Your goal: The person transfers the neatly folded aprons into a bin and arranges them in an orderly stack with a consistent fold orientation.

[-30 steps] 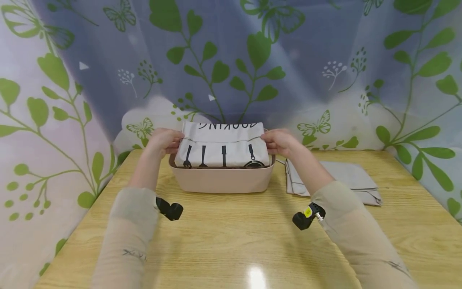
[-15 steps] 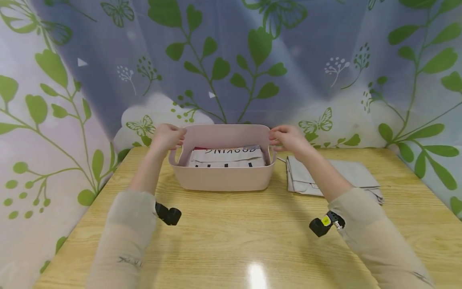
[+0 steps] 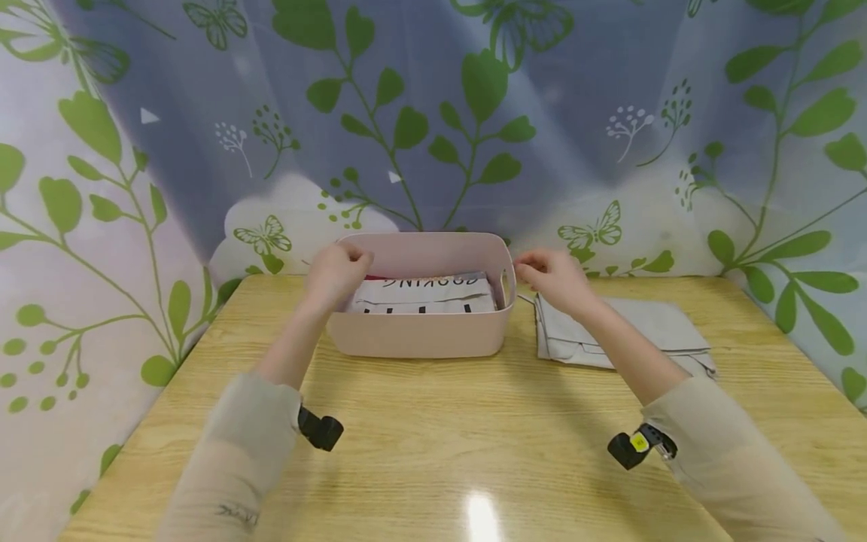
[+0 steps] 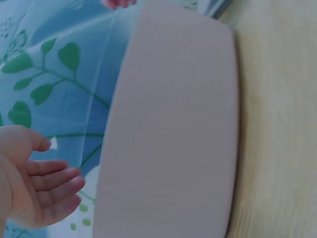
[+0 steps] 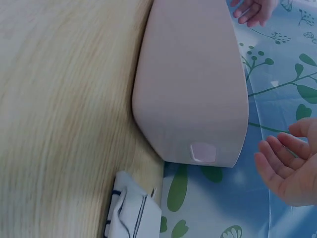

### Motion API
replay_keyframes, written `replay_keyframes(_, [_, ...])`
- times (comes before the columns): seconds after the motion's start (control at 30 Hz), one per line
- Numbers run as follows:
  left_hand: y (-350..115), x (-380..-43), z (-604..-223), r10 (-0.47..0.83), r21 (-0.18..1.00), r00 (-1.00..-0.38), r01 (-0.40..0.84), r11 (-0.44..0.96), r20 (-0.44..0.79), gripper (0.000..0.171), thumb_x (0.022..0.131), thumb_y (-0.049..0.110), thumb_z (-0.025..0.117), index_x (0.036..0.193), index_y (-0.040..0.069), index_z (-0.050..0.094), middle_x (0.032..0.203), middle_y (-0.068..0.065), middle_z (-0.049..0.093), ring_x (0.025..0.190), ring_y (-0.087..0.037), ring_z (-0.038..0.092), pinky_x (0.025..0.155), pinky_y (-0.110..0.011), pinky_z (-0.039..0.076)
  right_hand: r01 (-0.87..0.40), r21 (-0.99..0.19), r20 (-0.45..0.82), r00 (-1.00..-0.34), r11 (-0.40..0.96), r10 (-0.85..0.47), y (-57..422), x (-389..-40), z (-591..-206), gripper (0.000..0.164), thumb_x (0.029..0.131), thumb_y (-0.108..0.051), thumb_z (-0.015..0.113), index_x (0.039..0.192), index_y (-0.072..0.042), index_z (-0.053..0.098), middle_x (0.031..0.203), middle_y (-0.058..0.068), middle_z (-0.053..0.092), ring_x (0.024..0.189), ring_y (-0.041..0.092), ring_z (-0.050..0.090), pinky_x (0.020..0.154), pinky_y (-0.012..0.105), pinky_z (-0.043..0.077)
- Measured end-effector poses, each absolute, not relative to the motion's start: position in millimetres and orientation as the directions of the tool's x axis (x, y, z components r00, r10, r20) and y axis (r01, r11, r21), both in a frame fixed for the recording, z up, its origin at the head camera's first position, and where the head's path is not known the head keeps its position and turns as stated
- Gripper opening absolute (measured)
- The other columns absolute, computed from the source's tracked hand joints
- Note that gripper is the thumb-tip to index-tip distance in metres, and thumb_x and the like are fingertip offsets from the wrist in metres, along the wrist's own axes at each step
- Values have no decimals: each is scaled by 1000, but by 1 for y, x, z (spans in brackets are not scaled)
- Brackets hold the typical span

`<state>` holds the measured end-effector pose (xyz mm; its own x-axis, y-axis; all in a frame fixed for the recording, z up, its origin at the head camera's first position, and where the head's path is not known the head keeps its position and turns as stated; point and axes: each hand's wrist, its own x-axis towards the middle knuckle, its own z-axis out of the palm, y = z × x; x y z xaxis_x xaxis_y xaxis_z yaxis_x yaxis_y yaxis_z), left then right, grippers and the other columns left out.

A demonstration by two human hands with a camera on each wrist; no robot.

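A pink plastic storage bin (image 3: 416,336) stands on the table towards the back wall. Inside it lies a folded white cloth (image 3: 428,292) with black COOKING lettering and utensil prints, a bit of red showing behind it. My left hand (image 3: 334,275) is over the bin's left end, hiding that rim in the head view; its fingers are loosely bent and hold nothing in the left wrist view. Just off the right end, near the handle hole, is my right hand (image 3: 554,280). Its relaxed, slightly curved fingers (image 5: 278,157) are without anything between them in the right wrist view.
A folded light-grey cloth (image 3: 650,325) lies on the wooden table (image 3: 420,429) right of the bin, partly under my right forearm. Behind the table hangs a leaf-patterned curtain (image 3: 576,135). A black camera is strapped to each wrist.
The printed cloth, held by both hands above the bin a second ago, has gone down into it and been let go. My left hand has since moved right and my right hand slightly outward.
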<state>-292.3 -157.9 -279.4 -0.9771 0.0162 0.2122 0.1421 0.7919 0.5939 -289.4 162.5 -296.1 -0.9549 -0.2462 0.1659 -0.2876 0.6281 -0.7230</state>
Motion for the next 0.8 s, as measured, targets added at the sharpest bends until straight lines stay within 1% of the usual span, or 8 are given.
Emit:
replay_keyframes(0.1, [-150,-288,-284,23,526,-959,174,832,282,31,94,27,47,78,5,63,69,-5,58,57,-18,51,50,-26,37,-339,-642,209,-940,688,-268,166,-283,-299,31,97,-20,49,117,0,59,111,18,62,98,31,59,80,44,49])
replay_keyframes(0.17, [-145,-284,-287,37,481,-946,197,854,322,33,93,26,47,71,6,61,63,-5,56,51,-17,47,44,-25,35,-371,-607,233,-929,703,-288,167,-279,-301,31,97,-21,49,117,0,59,111,17,63,99,31,59,81,45,49])
replay_keyframes(0.3, [-133,-277,-293,99,377,-917,255,891,388,31,91,22,46,62,10,51,54,-2,47,47,-15,38,41,-24,26,-430,-565,285,-903,705,-322,170,-272,-306,29,97,-18,50,116,1,60,109,17,63,95,31,60,79,44,50])
replay_keyframes(0.37, [-127,-273,-295,137,332,-902,287,899,409,30,90,22,48,64,8,54,58,-4,53,48,-17,43,38,-25,27,-456,-545,307,-889,704,-339,172,-269,-308,28,96,-17,51,115,2,60,108,17,62,95,30,60,79,43,51])
replay_keyframes(0.5, [-114,-265,-297,188,262,-885,319,911,426,29,90,30,55,81,5,67,77,-9,65,59,-24,58,37,-30,40,-494,-480,344,-866,725,-363,176,-264,-310,28,95,-17,52,115,1,60,108,16,61,98,28,58,81,42,50])
replay_keyframes(0.63, [-101,-257,-297,251,185,-867,357,916,431,33,88,38,60,85,6,66,81,-9,64,67,-26,60,48,-35,47,-507,-419,366,-854,753,-371,181,-258,-311,29,94,-19,55,115,-1,60,110,15,60,100,29,56,81,45,49])
replay_keyframes(0.7, [-95,-253,-297,278,159,-855,378,912,437,33,87,40,62,88,7,65,86,-8,64,75,-28,60,56,-38,50,-507,-395,364,-852,766,-377,184,-255,-311,31,93,-20,57,116,0,60,110,15,59,101,31,55,81,46,48])
replay_keyframes(0.8, [-87,-249,-298,314,132,-837,409,903,447,35,86,41,64,100,9,66,99,-7,64,91,-30,59,71,-42,49,-515,-346,360,-845,784,-396,188,-251,-313,34,91,-22,60,116,0,59,110,16,58,100,32,55,80,48,47])
